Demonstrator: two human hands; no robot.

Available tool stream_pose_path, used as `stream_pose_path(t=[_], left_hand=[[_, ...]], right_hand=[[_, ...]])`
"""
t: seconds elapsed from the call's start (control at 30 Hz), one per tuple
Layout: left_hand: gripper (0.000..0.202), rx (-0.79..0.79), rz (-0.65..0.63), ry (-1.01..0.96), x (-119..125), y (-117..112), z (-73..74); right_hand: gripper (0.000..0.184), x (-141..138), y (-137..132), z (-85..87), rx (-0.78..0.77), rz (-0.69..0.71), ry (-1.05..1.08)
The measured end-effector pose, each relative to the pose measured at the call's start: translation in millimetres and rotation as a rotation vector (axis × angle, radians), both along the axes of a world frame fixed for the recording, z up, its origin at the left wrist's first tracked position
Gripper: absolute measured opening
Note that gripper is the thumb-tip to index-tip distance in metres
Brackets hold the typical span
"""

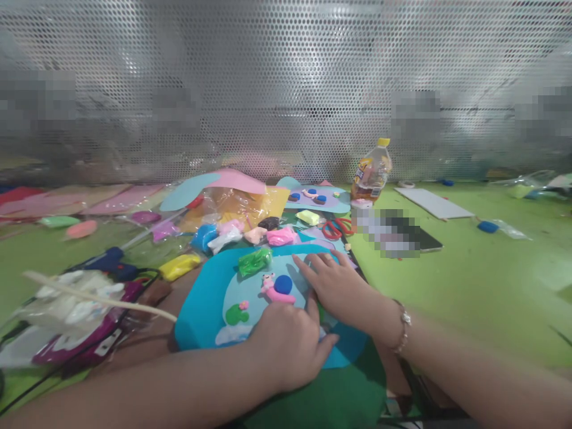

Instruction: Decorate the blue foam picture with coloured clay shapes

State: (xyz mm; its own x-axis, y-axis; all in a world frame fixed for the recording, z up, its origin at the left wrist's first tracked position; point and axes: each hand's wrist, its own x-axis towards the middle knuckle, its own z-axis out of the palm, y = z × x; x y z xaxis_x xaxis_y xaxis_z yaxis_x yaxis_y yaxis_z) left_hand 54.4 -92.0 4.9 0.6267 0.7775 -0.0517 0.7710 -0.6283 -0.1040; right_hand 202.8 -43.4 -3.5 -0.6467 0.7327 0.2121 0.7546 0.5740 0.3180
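A blue foam sheet [196,316] with a light-blue panel [250,290] lies in front of me on a dark green sheet [339,399]. On the panel are a pink clay snail [279,294] with a round blue shell and a green clay leaf [236,314] with a small pink flower. A wrapped lump of green clay [254,262] rests on the upper edge. My left hand [288,342] is curled over the lower part, thumb out; its fingertips and anything under them are hidden. My right hand [337,286] lies spread on the panel's right side, partly covering more green.
Wrapped clay packs, including a yellow one [179,267], crowd the far side near red scissors [337,227]. A glue gun [105,262] lies left, with a pale stick [102,298] nearby. A bottle [372,176], phone [402,232] and white board [433,203] are right. A perforated metal screen [286,77] stands behind.
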Motion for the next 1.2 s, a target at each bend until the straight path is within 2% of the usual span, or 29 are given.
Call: stream_pose_path(t=[0.2, 0.43, 0.67, 0.9, 1.0, 1.2], left_hand=[[0.068, 0.002, -0.001, 0.01, 0, 1, -1.3], [0.066, -0.009, -0.012, -0.023, -1, 4, -1.3], [0.065, -0.011, -0.012, -0.027, -2, 4, -0.8], [0.068, 0.045, -0.018, -0.014, -2, 2, -4.6], [0.064, 0.087, -0.058, 0.017, -2, -2, -4.8], [0.055, 0.198, -0.202, 0.064, -2, -8, -6.6]], right_hand=[[0.057, 7, 1, -0.8, 0.032, -0.052, -0.023], [0.059, -3, -1, 2.3, -0.025, -0.015, -0.032], [0.059, 0, 1, -1.4, 0.04, 0.013, -0.027], [0.055, 5, 9, 7.1, 0.067, -0.048, 0.066], [0.056, 0, 13, 6.3, 0.042, -0.021, 0.06], [0.054, -4, 16, -5.7, 0.05, 0.023, 0.049]])
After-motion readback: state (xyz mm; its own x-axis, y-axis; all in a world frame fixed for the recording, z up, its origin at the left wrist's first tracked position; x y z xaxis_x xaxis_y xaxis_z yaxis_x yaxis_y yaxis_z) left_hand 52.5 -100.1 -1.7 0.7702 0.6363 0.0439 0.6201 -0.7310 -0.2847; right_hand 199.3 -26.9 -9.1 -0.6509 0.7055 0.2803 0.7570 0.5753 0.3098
